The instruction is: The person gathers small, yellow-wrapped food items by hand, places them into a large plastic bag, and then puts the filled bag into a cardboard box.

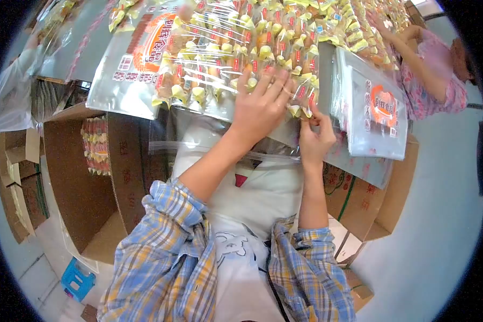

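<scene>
Rows of small snacks (214,67) in clear and yellow wrappers lie under shiny clear film on the table before me. My left hand (260,107) rests flat across the near rows, its fingers outstretched and pressing on the film. Just to its right, my right hand (316,137) is closed in a pinch at the near right corner of the clear plastic bag (220,110). A wrapped snack (305,96) lies right at those fingertips. Exactly how much film the pinch holds is hidden.
Printed flat bags (378,107) are stacked on the right, and another printed bag (129,70) lies left. Cardboard boxes (80,188) stand below the table, one with packed snacks (95,145). A blue stool (79,279) is on the floor. Another person (429,70) works at right.
</scene>
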`<control>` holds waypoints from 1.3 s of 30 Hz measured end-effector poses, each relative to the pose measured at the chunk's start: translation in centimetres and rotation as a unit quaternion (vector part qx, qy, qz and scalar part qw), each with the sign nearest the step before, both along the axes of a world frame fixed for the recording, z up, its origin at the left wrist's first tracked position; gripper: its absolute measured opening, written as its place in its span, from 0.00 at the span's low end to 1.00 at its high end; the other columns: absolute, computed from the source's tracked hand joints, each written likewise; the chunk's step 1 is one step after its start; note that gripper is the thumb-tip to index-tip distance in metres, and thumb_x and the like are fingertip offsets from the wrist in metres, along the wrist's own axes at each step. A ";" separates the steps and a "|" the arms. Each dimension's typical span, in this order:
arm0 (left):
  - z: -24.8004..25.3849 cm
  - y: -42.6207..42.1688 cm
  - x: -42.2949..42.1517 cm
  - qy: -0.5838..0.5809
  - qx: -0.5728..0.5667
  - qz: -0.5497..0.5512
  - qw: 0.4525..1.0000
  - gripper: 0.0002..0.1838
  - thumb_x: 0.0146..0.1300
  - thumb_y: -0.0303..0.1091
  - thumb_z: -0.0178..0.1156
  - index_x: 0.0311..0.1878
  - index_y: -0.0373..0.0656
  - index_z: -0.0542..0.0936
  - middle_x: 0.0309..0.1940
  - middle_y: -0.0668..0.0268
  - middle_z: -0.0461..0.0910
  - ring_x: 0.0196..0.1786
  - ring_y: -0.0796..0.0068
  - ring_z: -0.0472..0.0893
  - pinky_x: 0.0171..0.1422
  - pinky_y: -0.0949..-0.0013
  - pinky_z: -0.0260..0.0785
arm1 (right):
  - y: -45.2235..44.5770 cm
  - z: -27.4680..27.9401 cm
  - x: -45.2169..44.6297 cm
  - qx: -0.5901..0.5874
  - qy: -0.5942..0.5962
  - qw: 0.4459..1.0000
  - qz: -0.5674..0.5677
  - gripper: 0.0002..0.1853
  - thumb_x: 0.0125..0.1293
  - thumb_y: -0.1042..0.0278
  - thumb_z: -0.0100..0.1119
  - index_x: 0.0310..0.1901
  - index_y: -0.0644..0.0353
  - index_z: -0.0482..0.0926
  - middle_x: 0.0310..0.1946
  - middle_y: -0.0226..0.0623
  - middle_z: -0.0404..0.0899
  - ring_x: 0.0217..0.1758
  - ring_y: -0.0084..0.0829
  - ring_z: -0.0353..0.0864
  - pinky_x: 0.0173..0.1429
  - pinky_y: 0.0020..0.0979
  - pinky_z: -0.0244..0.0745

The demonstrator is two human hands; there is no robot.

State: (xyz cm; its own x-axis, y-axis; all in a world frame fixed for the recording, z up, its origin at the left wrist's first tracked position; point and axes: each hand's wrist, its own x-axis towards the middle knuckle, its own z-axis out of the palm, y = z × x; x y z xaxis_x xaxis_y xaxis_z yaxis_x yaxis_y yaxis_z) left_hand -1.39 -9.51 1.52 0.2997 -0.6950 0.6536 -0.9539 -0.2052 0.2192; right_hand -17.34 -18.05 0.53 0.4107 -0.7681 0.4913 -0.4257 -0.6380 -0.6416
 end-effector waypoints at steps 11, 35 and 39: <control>3.2 3.2 0.0 -0.046 0.087 -0.022 0.995 0.31 0.66 0.34 0.59 0.74 0.49 0.74 0.73 0.59 0.75 0.71 0.60 0.77 0.78 0.43 0.61 | 2.7 5.6 -0.7 -0.056 0.062 0.996 0.040 0.20 0.62 0.70 0.72 0.56 0.61 0.83 0.35 0.39 0.82 0.36 0.39 0.81 0.43 0.40 0.76; 2.2 10.3 8.3 -0.069 0.109 0.055 0.990 0.25 0.64 0.35 0.61 0.67 0.54 0.82 0.62 0.67 0.84 0.63 0.63 0.81 0.77 0.44 0.58 | 3.9 3.8 9.6 -0.268 0.217 0.927 0.147 0.26 0.62 0.59 0.70 0.63 0.49 0.83 0.57 0.31 0.86 0.65 0.42 0.81 0.71 0.48 0.70; 4.1 10.4 7.7 0.013 0.145 0.027 0.989 0.31 0.57 0.38 0.69 0.68 0.52 0.81 0.57 0.60 0.85 0.70 0.56 0.76 0.79 0.38 0.53 | 4.3 4.2 10.0 -0.245 0.203 0.936 0.149 0.28 0.57 0.59 0.72 0.62 0.50 0.84 0.59 0.35 0.83 0.64 0.46 0.80 0.70 0.49 0.70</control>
